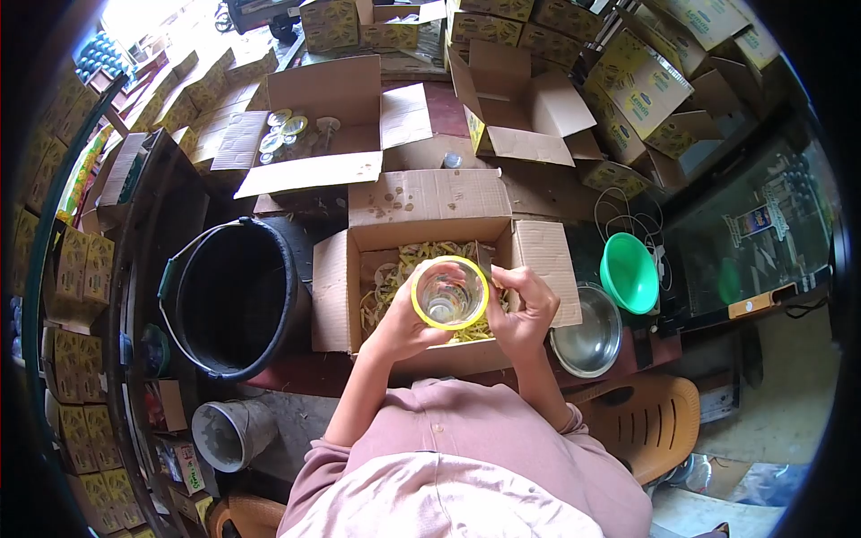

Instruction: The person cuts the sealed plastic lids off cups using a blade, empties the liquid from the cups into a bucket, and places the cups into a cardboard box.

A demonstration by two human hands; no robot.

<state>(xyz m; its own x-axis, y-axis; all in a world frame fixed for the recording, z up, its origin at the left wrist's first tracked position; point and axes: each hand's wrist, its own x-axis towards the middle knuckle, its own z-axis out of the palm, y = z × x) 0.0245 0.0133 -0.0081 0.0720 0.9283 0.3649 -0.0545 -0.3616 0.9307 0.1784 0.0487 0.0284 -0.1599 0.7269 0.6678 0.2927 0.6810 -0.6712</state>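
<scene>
A clear jar (444,303) with a yellow rim is held up before my chest, its round mouth facing me. My left hand (401,316) is wrapped round its left side. At the jar's right edge is my right hand (523,308), its thumb and fingers pinched together close to the rim; what they grip, if anything, I cannot make out. Below both hands stands an open cardboard box (429,199) with many yellow-green scraps (381,285) in it.
Left of the box stands a black bucket (190,305). To the right are a green bowl (630,273) and a steel bowl (587,334). Behind, an open carton (325,90) contains several lidded or rimmed jars (285,128); another open carton (520,99) sits beside it.
</scene>
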